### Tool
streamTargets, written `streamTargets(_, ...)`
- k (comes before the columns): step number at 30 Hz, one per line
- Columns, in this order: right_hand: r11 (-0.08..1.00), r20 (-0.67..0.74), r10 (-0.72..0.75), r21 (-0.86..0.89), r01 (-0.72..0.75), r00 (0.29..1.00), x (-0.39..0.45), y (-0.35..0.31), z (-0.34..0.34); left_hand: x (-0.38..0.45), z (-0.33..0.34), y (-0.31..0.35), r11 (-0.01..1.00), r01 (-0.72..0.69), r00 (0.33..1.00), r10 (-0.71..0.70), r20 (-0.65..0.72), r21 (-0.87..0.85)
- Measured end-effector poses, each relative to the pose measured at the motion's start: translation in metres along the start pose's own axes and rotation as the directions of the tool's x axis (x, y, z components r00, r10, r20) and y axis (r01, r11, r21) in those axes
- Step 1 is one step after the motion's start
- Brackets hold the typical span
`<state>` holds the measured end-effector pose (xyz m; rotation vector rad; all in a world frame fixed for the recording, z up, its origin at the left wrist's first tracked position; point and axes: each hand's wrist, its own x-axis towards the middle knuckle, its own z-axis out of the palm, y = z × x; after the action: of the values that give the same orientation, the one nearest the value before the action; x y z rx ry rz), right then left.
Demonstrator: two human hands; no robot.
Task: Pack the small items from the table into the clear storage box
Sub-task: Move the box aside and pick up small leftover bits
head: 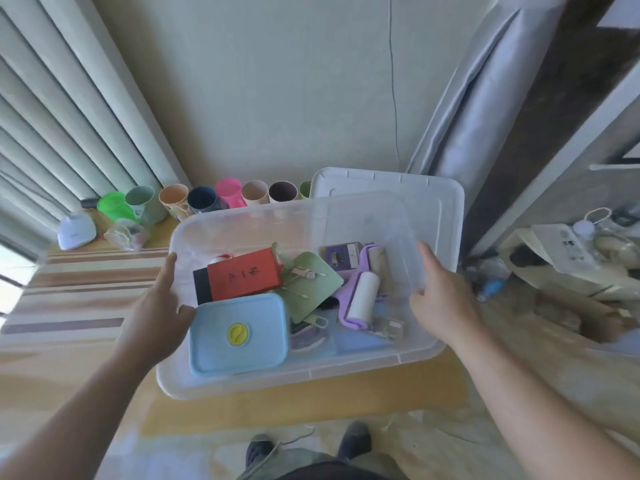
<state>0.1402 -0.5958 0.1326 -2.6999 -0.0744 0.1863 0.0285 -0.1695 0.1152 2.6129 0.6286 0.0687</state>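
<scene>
The clear storage box (346, 370) sits in the middle of the table, tilted slightly. Inside lie a light blue lidded container (239, 336) with a yellow knob, a red box (244, 277), a green flat piece (313, 282), a purple lint roller (362, 294), a small purple box (341, 254) and a few smaller bits. My left hand (161, 311) grips the box's left wall, thumb inside. My right hand (441, 294) holds the right wall, fingers over the rim.
The box's white lid (388, 183) leans behind it. A row of coloured cups (204, 199) lines the wall at the back. A small white device (76, 230) and a clear bag (126, 233) lie at the back left. Clutter fills the floor at right.
</scene>
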Motion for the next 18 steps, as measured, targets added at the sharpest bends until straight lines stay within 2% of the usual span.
streamTargets(3,0.997,0.065,-0.074,0.026,0.073,0.995,0.001,-0.057,0.034,0.001,-0.028,-0.066,0.998,0.048,0.998,-0.046,-0.037,0.050)
streamTargets(9,0.987,0.191,-0.142,0.096,0.126,0.971,-0.027,-0.158,0.112,-0.006,-0.064,-0.218,0.969,0.243,0.970,-0.242,-0.019,0.037)
streamTargets(15,0.981,0.285,-0.167,0.143,0.130,0.944,-0.057,-0.220,0.178,-0.005,-0.092,-0.273,0.949,0.314,0.949,-0.314,-0.009,0.036)
streamTargets(18,0.979,0.312,-0.159,0.175,0.108,0.937,-0.065,-0.224,0.191,-0.007,-0.090,-0.285,0.931,0.357,0.934,-0.356,-0.036,0.079)
